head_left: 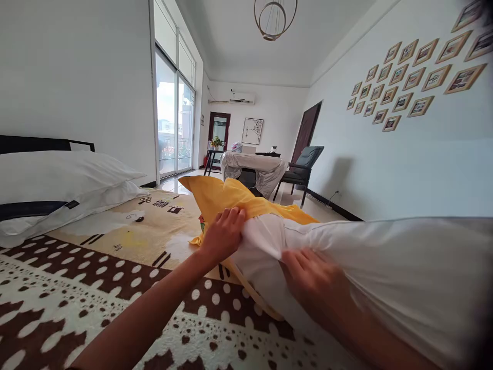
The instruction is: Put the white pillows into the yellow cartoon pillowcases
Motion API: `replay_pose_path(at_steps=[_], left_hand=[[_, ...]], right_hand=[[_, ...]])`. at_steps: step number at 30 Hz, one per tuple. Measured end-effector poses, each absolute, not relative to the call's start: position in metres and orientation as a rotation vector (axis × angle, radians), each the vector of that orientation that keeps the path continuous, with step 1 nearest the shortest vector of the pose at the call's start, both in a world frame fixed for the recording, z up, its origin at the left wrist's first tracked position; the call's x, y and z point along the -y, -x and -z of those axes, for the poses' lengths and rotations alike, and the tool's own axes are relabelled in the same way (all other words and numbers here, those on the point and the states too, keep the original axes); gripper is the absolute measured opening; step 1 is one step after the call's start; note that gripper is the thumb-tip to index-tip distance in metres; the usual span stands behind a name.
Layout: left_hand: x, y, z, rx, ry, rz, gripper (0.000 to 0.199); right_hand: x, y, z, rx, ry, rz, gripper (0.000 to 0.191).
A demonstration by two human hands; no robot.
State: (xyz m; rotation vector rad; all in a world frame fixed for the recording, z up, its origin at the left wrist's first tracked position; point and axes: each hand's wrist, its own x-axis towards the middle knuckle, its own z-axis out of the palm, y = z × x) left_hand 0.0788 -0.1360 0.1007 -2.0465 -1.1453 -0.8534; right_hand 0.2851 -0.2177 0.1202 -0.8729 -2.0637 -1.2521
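Note:
A white pillow (404,257) stretches from the middle to the right edge, its left end inside a yellow pillowcase (234,198). My left hand (223,234) is closed on the pillowcase's edge, where yellow cloth meets white. My right hand (311,277) pinches the white pillow's cloth a little to the right, pulling it into folds, and looks slightly blurred. The pillowcase's far corner sticks up to the left, and its lower edge hangs below the pillow. Beneath both lies a patterned blanket (115,241) in brown, cream and white.
Another white pillow (57,174) lies at the left by a dark headboard (38,144). Beyond the bed stand a covered table (254,162) and a dark armchair (302,167). Glass sliding doors (175,113) are at the back left; small frames hang on the right wall.

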Motion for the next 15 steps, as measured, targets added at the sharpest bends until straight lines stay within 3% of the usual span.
replay_pose_path(at_steps=[4, 8, 15], left_hand=[[0.117, -0.094, -0.105, 1.084, 1.936, 0.814, 0.028], [0.12, -0.122, -0.136, 1.094, 1.868, 0.91, 0.024], [0.139, -0.189, -0.163, 1.078, 2.389, 0.828, 0.018]], right_hand=[[0.235, -0.293, -0.108, 2.163, 0.869, 1.154, 0.031], [0.238, -0.296, -0.102, 2.176, 0.9, 1.177, 0.017], [0.219, -0.295, -0.082, 2.147, 0.934, 1.128, 0.019]])
